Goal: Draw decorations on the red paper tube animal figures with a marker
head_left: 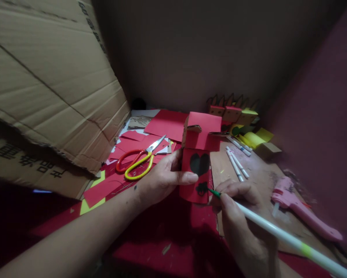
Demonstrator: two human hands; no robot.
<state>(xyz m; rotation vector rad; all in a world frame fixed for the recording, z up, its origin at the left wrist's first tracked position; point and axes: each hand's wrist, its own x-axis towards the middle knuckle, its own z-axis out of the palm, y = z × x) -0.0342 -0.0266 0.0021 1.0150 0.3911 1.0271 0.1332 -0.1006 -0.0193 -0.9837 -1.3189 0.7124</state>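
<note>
My left hand (170, 175) grips a red paper-covered cardboard figure (204, 139) from its left side, the thumb lying across its front. A dark heart shape (199, 164) marks the figure's lower part, with a smaller dark scribbled patch (201, 189) under it. In my right hand (243, 220) is a white felt-tip marker (273, 229) with a green tip end, pinched between thumb and fingers. The marker's tip is at the right edge of the small patch; whether it touches the paper is hard to tell.
Red-and-yellow-handled scissors (138, 162) lie on red paper scraps at left. A pink glue gun (303, 212) and several white markers (237, 164) rest on a cardboard sheet at right. Small box figures (233, 110) stand behind. A large cardboard panel (54, 77) rises at left.
</note>
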